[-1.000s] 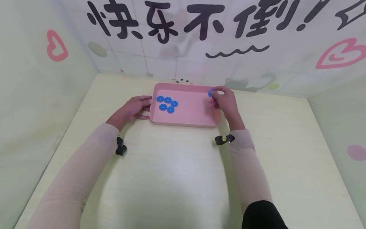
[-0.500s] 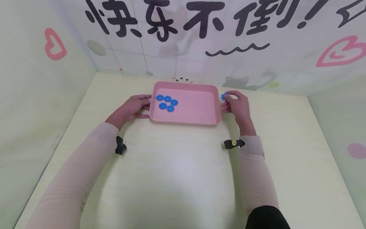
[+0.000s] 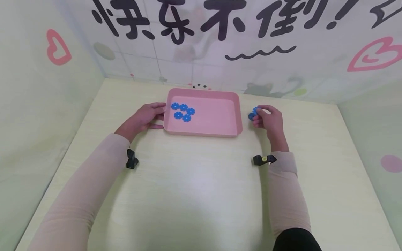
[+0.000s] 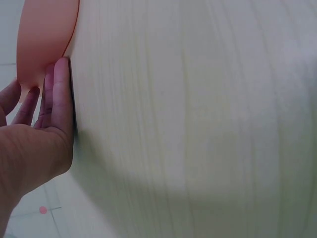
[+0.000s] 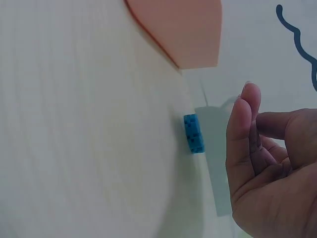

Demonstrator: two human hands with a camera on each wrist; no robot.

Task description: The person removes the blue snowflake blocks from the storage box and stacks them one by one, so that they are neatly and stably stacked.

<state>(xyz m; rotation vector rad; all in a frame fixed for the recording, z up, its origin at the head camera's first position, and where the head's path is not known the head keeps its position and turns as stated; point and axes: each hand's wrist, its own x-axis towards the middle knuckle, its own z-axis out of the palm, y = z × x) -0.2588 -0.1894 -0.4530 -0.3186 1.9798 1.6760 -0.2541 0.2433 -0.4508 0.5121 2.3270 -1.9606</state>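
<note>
Tray (image 3: 216, 115) plain pink; discs (image 3: 190, 111) in its left part bright blue. Table (image 3: 188, 174) pale cream, faint streaked grain. Far wall (image 3: 216, 76) whitish, black lettering (image 3: 222, 24), pink heart (image 3: 370, 60) at right. Sleeves (image 3: 67, 209) dusty pink.

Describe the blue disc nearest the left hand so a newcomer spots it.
On the pale wood-grain table, find the pink, rectangular, plastic-looking tray with a left hand at its left end. In its left half lie five blue, flower-edged discs. Take the back-left disc: of the five, it sits closest to the tray's far left corner.
</note>
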